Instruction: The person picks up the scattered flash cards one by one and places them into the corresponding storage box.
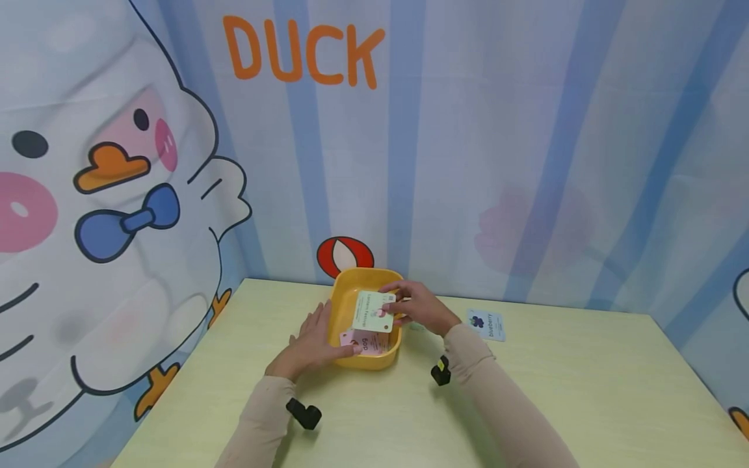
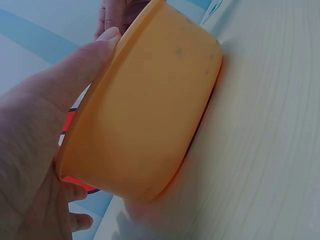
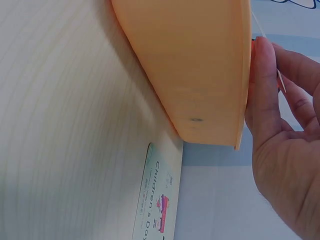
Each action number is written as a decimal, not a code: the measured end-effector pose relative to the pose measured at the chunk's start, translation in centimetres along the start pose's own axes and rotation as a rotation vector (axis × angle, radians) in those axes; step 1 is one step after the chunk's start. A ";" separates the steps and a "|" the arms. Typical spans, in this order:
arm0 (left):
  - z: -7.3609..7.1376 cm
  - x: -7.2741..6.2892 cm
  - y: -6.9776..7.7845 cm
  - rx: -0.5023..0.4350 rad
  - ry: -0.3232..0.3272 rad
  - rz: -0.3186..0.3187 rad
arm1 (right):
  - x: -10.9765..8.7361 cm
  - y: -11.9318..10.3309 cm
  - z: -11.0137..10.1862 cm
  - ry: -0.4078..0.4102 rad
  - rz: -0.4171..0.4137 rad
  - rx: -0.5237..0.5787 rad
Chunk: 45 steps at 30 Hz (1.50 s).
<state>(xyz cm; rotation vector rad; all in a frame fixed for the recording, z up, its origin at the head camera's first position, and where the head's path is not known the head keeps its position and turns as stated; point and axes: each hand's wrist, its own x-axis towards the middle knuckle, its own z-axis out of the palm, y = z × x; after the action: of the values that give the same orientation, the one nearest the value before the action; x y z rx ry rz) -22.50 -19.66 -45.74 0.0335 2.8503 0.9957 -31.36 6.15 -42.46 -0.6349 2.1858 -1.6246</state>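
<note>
A yellow plastic bin stands on the table, with a pink "dog" card lying inside. At its left side, my left hand holds the bin's corner, thumb over the near rim and fingers along the left wall. My right hand pinches a pale green "Lantern Festival" card between thumb and fingers, above the bin's right side. Seen from the right wrist, that card shows edge-on beside the bin's rim.
A light blue "blueberry" card lies on the table to the right. Closer to the bin, a "Children's Day" card lies flat, mostly hidden by my right hand in the head view. Behind the table hangs a striped duck-print curtain.
</note>
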 end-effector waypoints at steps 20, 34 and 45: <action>0.0 0.1 0.0 -0.007 -0.002 0.011 | 0.3 -0.3 1.2 0.006 -0.024 -0.039; -0.1 0.0 -0.3 0.003 0.008 0.008 | 0.7 -1.0 2.1 0.047 0.027 -0.091; 0.0 0.0 -0.2 -0.009 0.014 0.025 | 1.1 -0.4 2.2 0.024 0.018 -0.082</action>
<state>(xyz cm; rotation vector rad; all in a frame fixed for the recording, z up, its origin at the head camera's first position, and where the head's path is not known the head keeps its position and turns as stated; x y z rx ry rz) -22.51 -19.81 -45.91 0.0616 2.8652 1.0178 -31.08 3.66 -42.70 -0.6199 2.2783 -1.5487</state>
